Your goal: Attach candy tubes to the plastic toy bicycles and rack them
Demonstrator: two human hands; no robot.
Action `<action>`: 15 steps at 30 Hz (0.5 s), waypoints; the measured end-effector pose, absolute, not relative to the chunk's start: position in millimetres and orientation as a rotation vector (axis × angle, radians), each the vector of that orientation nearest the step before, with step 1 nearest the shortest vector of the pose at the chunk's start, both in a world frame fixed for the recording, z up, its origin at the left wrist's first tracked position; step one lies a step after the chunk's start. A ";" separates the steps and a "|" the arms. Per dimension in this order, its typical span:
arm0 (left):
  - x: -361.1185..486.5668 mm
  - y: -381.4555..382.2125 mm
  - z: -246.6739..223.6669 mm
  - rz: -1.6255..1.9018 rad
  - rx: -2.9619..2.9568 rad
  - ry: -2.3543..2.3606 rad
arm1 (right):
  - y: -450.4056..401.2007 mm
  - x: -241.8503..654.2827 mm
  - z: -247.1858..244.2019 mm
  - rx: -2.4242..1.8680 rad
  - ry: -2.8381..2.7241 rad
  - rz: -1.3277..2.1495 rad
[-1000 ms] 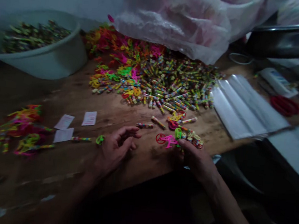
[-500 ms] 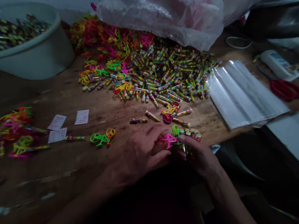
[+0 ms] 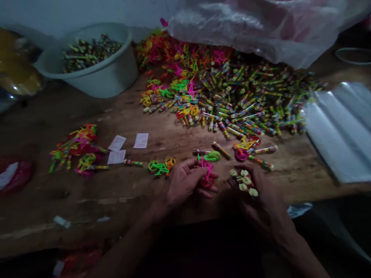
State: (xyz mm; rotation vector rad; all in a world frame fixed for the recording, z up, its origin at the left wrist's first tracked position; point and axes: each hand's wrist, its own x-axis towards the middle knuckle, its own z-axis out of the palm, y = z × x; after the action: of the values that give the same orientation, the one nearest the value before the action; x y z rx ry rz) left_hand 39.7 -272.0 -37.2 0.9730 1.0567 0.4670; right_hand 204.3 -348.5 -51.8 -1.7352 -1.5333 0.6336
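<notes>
A toy bicycle [image 3: 206, 164], pink with one green and one red wheel, is pinched in my left hand [image 3: 183, 182] just above the table. My right hand [image 3: 264, 199] curls round a bunch of small tubes [image 3: 245, 179], their cream-coloured ends pointing up. Left of my left hand lies a green and orange toy bicycle [image 3: 159, 168] on the wood. Beyond my hands are a yellow toy bicycle [image 3: 247, 144] with red and magenta wheels and a few loose patterned tubes [image 3: 220, 150].
A large heap of patterned tubes [image 3: 244, 96] and bright toy bicycles [image 3: 182, 51] fills the back, under a plastic bag [image 3: 251, 28]. At the left stand a white tub [image 3: 112, 75], a small mixed pile [image 3: 79, 142] and paper slips [image 3: 116, 156]. Clear plastic sheets [image 3: 354, 127] lie right.
My hands have moved apart. The pink toy bicycle has come leftward in my left hand, and the tubes in my right hand now stand ends up. The camera view has turned left.
</notes>
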 end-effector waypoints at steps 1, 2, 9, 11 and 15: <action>35.9 -271.9 -37.9 0.450 0.853 0.994 | -349.2 204.4 -56.5 -1.689 -1.647 0.629; 32.8 -272.4 -38.9 0.449 0.785 0.956 | -349.2 204.6 -60.0 -1.636 -1.733 0.633; 25.1 -275.5 -45.9 0.483 0.709 0.914 | -338.3 205.3 -60.9 -1.595 -1.738 0.694; 26.5 -276.6 -45.9 0.463 0.649 0.882 | -337.3 204.3 -60.3 -1.612 -1.742 0.683; 32.8 -281.1 -42.8 0.486 0.601 0.873 | -339.4 201.0 -59.8 -1.600 -1.746 0.556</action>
State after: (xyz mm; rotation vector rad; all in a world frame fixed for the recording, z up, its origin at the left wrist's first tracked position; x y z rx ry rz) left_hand 32.8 -281.1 -42.8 0.6007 0.8728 0.4858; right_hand 201.0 -339.4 -59.8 -1.6001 -1.7458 0.5558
